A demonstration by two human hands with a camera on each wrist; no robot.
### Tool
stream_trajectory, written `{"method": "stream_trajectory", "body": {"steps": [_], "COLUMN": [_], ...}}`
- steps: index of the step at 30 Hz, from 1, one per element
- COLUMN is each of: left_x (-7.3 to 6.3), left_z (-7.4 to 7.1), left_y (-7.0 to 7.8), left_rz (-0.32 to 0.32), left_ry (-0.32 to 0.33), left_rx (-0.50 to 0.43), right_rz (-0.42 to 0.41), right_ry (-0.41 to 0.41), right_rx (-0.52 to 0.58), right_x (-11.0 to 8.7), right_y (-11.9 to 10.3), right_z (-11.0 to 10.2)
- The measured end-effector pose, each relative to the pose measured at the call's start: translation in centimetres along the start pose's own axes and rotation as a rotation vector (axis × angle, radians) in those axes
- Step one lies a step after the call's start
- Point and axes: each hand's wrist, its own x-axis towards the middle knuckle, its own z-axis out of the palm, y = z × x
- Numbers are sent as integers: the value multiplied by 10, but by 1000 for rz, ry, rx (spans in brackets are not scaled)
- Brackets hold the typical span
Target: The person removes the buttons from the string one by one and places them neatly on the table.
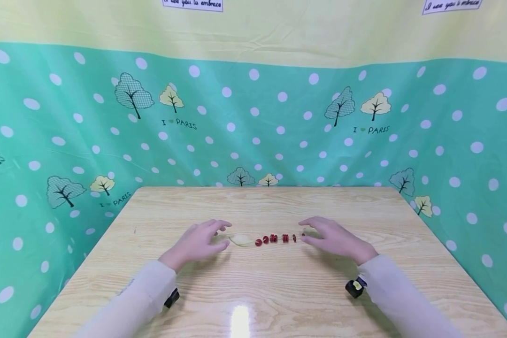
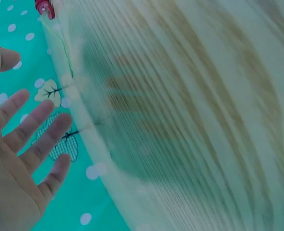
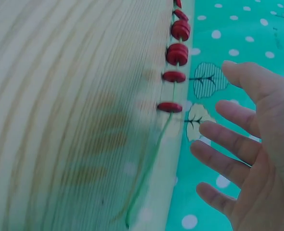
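A pale green string lies across the middle of the table with several round red beads threaded along it. In the right wrist view the beads look like flat discs, some stacked together, and a loose string end trails from the last one. My left hand hovers by the string's left end, fingers spread and holding nothing. On the other side my right hand is held beside the rightmost beads, its fingers apart and nothing between them. It hides part of the string's right end in the head view.
The wooden table has a glossy top that reflects light near its front. A green and yellow curtain with dots and trees hangs behind the table and along both sides. Each wrist wears a small black camera.
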Motion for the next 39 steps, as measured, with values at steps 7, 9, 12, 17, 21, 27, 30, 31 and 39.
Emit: {"method": "stream_trajectory", "body": {"steps": [7,9,12,17,21,27,30,31,39], "left_x": [6,8,11,16,20,24,25,25,29], "left_z": [5,7,8,9,11,15,16,17,22], "left_y": [5,7,11,16,19,21,21,22,24], "left_rz": [36,50,56,47,56,71,61,60,102], "left_ry": [-18,-22,-29,-48,-64,-73,-71,-68,-69], "left_rx": [-47,-47,-61,-73,-70,-67,-66,-70,-72], "right_rz": [-59,-71,-97,-134,-141,-120,-96,-96,-99], "right_ry": [-50,-63,-79,-99,-107,-130,-146,-149,-155], "right_rx": [18,18,-9,-36,-57,-109,-123,-126,-154], "right_x": [15,19,26,38,47,61,68,70,80], "right_y": [-12,-16,-20,-27,-34,-41,-42,-42,-44], "right_z": [8,10,15,22,29,40,45,47,57]}}
